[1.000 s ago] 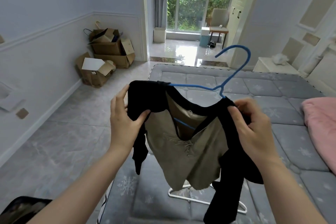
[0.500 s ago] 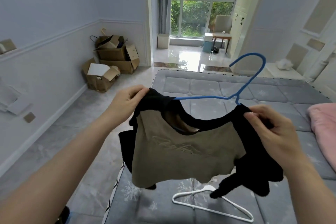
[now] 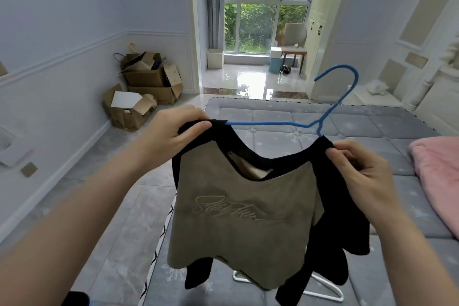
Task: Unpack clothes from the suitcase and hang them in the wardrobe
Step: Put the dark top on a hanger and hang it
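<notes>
A tan and black top (image 3: 243,216) with embroidered script hangs in the air in front of me over the bed. A blue hanger (image 3: 325,117) is threaded through its neck, its hook pointing up to the right. My left hand (image 3: 171,136) pinches the top's left shoulder where the hanger arm enters. My right hand (image 3: 360,171) pinches the right shoulder, just below the hanger's neck. The black sleeves dangle below. A tall white wardrobe (image 3: 320,20) with dark handles stands at the far right by the window. The suitcase is out of sight.
A grey quilted mattress (image 3: 285,119) lies under the top, with a white hanger (image 3: 323,288) on it and a pink blanket (image 3: 437,181) at right. Open cardboard boxes (image 3: 141,89) are stacked against the left wall. A chair (image 3: 294,45) stands by the glass door.
The top's tan front has turned to face me and been spread wider and lifted. My left hand shifted from the sleeve to the shoulder at the hanger's end.
</notes>
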The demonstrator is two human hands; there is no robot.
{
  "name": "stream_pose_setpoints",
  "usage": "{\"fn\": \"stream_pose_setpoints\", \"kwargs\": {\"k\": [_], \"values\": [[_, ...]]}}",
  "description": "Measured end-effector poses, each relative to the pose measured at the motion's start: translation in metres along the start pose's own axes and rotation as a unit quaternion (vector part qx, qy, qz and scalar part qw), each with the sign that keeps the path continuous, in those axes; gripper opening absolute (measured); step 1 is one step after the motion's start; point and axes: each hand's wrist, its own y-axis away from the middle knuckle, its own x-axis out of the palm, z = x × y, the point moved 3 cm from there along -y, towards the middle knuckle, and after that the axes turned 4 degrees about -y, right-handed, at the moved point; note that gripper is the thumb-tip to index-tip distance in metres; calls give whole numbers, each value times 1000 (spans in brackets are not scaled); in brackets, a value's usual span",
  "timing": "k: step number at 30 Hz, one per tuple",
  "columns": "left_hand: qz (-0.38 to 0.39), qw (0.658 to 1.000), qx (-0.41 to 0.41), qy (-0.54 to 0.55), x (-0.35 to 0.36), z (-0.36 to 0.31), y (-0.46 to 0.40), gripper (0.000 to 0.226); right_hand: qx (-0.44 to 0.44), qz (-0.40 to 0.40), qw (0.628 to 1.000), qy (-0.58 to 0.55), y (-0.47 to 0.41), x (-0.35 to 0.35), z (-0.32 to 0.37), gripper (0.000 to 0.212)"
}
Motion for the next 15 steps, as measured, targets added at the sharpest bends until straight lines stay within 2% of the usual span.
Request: {"fn": "stream_pose_setpoints", "kwargs": {"k": [3,8,12,15], "values": [[18,999,-10,32,-3,3,-3,18,-9,-5,1000,7,-3,-1,2,20],[83,981,-72,161,1,12,7,19,-38,-11,997,63,-6,-9,4,25],[11,975,-124,185,4,20,19,21,-113,-22,976,186,-4,-20,4,19],[-34,982,-110,148,11,19,25,18,-143,-45,961,233,0,-18,1,18]]}}
